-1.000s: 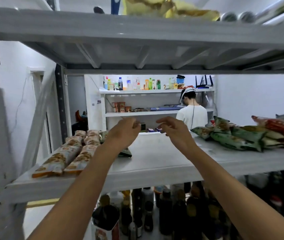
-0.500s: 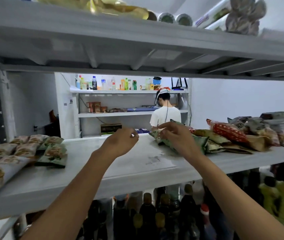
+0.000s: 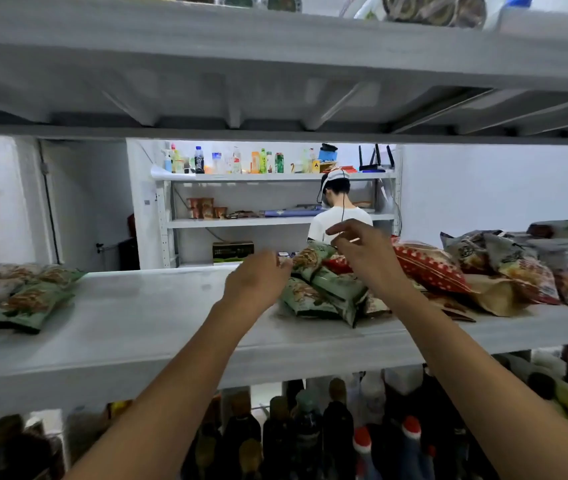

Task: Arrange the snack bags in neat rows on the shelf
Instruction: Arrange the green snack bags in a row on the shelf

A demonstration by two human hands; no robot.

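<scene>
- Head view: the heap of snack bags (image 3: 396,282) lies on the right half of the shelf (image 3: 137,327). Green bags (image 3: 313,296) are stacked at its left end, close to the shelf's front edge, and a red bag (image 3: 427,268) leans on them.
- A flat row of bags (image 3: 23,299) is already laid at the shelf's left end, with bare board between it and the heap.
- The right hand (image 3: 365,252) is over the top green bag (image 3: 312,256), with its fingers loosely curled. The grip is narrow, thumb and forefinger close together at the bag's upper edge, but I cannot tell whether they have caught it.
- The left hand (image 3: 258,282) reaches in at mid-shelf with a wide, relaxed grip. Its blurred fingertips are just at the left edge of the green bags, and it holds nothing.
- Likely step: lifting one green bag off the heap to carry it toward the row.
- Risk: the red bag rests partly on the green ones, so pulling the top bag sideways could drag it along and tip the stack.
- Risk: the lower green bags sit near the shelf's front edge, and a nudge could send them down among the bottles (image 3: 310,431) below.
- Risk: the bags are probably glossy film, so a pinch on a corner alone may slip.
</scene>
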